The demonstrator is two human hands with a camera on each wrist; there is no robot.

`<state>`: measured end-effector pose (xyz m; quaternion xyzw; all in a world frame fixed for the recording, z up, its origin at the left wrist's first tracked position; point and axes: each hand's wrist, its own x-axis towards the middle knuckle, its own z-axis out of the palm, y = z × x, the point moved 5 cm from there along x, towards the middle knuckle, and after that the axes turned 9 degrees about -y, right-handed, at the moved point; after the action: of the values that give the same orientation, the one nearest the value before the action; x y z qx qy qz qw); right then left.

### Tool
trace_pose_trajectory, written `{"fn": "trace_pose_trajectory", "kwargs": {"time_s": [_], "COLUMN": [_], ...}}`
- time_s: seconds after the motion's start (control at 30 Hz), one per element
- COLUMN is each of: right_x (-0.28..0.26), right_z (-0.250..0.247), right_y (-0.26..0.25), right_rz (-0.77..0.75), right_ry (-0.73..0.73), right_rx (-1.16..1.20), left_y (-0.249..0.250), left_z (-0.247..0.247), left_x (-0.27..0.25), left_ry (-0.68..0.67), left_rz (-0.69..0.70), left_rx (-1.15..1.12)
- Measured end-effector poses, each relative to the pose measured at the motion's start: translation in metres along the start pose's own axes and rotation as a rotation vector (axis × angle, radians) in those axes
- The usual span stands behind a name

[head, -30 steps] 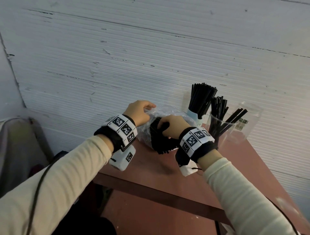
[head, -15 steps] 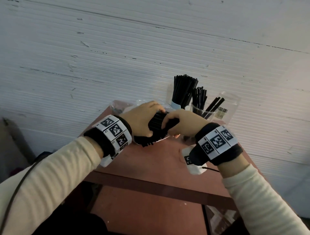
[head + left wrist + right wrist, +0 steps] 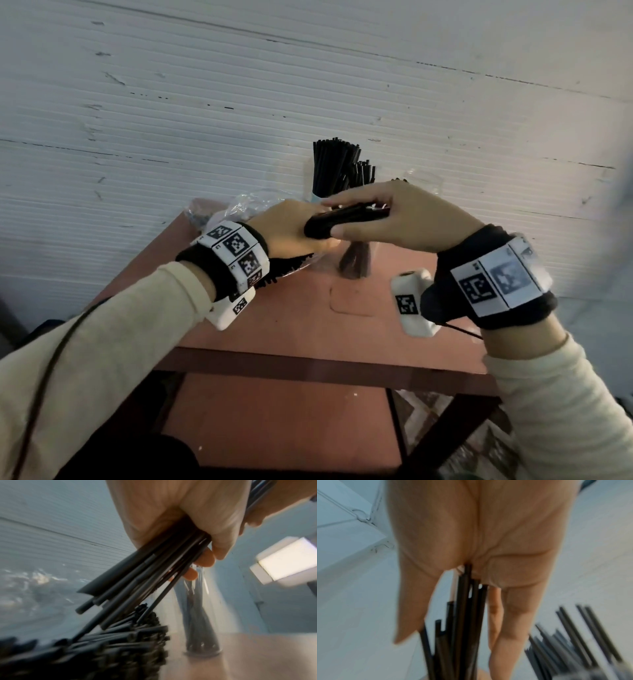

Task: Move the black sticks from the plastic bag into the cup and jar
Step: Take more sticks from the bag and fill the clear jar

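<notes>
Both hands hold one bundle of black sticks (image 3: 363,214) level above the table. My left hand (image 3: 291,229) grips its left end, fingers curled round the bundle (image 3: 145,574). My right hand (image 3: 337,219) pinches it between thumb and fingers, the sticks (image 3: 464,615) running along the palm. The clear plastic bag (image 3: 239,205) lies behind my left wrist, with more sticks (image 3: 294,265) jutting from it. Just below the hands stands a clear cup (image 3: 356,263) holding some sticks. A clear jar (image 3: 424,181) is mostly hidden behind my right hand.
A pale cup packed with upright black sticks (image 3: 334,171) stands at the back against the white ribbed wall (image 3: 308,85). The small reddish table (image 3: 308,325) has its front edge close to me, with a lower shelf beneath.
The bundle has come out of the bag, up and to the right, and now sits above the clear cup. My right hand has shifted from the bag's mouth to the bundle's right part.
</notes>
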<state>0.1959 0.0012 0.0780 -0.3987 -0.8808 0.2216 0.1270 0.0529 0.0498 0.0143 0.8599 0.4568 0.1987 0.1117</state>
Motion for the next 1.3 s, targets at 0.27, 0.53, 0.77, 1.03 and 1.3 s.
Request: {"fn": "trace_pose_trajectory", "kwargs": {"time_s": [0.27, 0.53, 0.77, 1.03, 1.3], "right_x": [-0.016, -0.007, 0.016, 0.013, 0.013], "right_z": [-0.036, -0.047, -0.005, -0.012, -0.003], "right_y": [-0.022, -0.018, 0.013, 0.013, 0.019], "right_rz": [-0.338, -0.367, -0.118, -0.173, -0.225], "right_ry": [0.658, 0.750, 0.351, 0.556, 0.407], "right_rx": [0.216, 0.216, -0.165, -0.100, 0.147], "left_y": [0.044, 0.050, 0.035, 0.047, 0.033], "left_z": [0.006, 0.007, 0.051, 0.038, 0.070], "left_x": [0.012, 0.024, 0.019, 0.025, 0.022], "left_ry": [0.110, 0.118, 0.013, 0.006, -0.270], "left_rz": [-0.017, -0.023, -0.090, 0.021, -0.079], "left_rx": [-0.429, -0.729, -0.958, -0.948, -0.909]}}
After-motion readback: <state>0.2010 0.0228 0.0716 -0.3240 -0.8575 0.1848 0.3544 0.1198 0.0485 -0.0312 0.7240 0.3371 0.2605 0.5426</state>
